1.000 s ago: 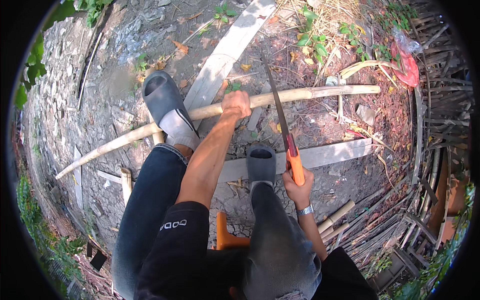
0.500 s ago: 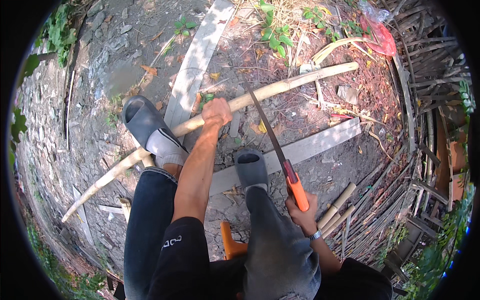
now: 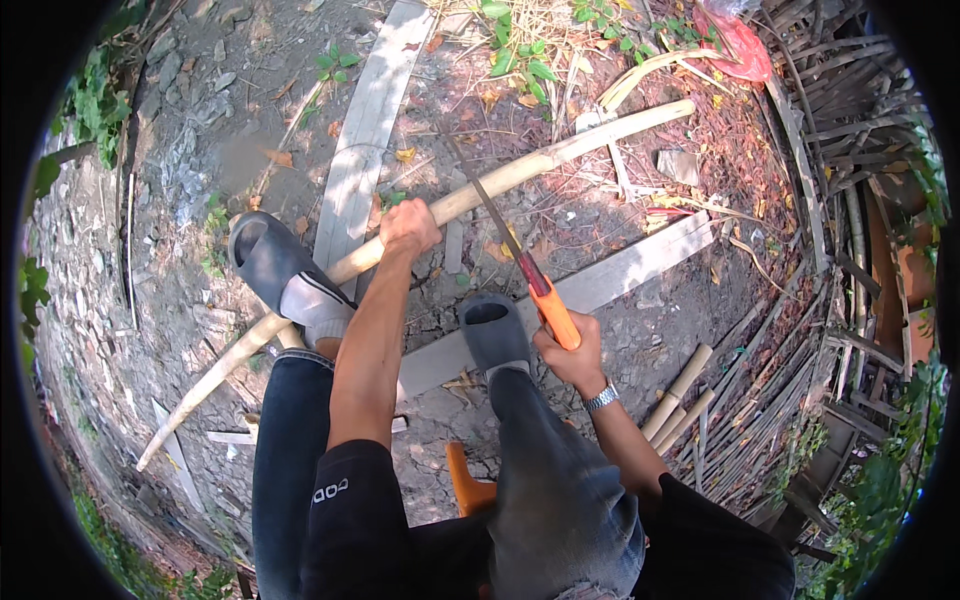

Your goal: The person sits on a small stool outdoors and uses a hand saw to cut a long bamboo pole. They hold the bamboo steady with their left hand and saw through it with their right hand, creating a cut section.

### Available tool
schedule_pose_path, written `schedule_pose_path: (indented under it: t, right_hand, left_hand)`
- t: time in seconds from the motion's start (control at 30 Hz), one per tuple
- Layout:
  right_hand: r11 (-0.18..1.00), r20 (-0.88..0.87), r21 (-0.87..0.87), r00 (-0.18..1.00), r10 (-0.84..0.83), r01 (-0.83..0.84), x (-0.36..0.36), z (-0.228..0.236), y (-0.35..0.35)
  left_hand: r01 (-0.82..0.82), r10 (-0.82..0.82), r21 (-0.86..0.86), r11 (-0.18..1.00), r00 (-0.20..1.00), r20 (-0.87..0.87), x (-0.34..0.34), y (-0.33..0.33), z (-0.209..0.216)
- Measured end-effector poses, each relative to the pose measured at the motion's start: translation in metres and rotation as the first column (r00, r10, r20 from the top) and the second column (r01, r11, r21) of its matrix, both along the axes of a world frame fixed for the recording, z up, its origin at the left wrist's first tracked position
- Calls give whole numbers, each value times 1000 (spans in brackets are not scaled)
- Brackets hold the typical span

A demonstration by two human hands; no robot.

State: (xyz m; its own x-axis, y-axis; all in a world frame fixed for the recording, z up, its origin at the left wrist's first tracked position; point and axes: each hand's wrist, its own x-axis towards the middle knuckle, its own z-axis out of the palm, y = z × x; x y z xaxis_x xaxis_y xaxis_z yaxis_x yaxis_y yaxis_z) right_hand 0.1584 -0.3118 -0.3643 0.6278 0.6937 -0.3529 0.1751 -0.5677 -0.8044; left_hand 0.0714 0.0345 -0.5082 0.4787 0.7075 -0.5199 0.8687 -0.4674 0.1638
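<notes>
A long pale wooden pole (image 3: 590,145) lies slantwise from the lower left to the upper right. My left hand (image 3: 409,228) is wrapped round it, just left of a handsaw (image 3: 541,287). The saw's narrow dark blade crosses the pole, its tip past the far side. Around the orange and red handle, the fingers of my right hand (image 3: 572,348) are closed. My left foot, in a dark grey slide (image 3: 265,255), rests across the pole. The other slide (image 3: 493,328) stands on the near side. Whether the blade has cut into the wood cannot be made out.
Two flat grey boards lie on the cracked soil, one beyond the pole (image 3: 365,130) and one under my right foot (image 3: 630,272). Short cut poles (image 3: 680,390) and a heap of thin sticks (image 3: 760,400) lie at right. A red plastic bag (image 3: 738,50) sits far right.
My right hand and the saw have moved forward and to the left, so the blade reaches farther over the pole. My left hand keeps its grip on the pole.
</notes>
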Motion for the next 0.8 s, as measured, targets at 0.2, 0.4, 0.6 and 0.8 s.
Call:
schedule_pose_path:
  t: [0.2,0.4,0.6,0.8]
  right_hand:
    - [999,-103,39,994,23,-20,-18,22,14]
    - [996,-64,90,998,7,-2,-7,5,-3]
    - [994,-16,108,1000,-6,8,6,-22,67]
    - [995,17,81,998,57,-58,-1,13,4]
  left_hand:
    - [-73,71,-33,997,996,-55,-13,13,-8]
    - [-48,45,-45,998,997,-67,-13,14,7]
    - [-57,57,-36,998,998,-11,10,10,2]
    - [-68,65,-42,997,996,-59,-1,16,12]
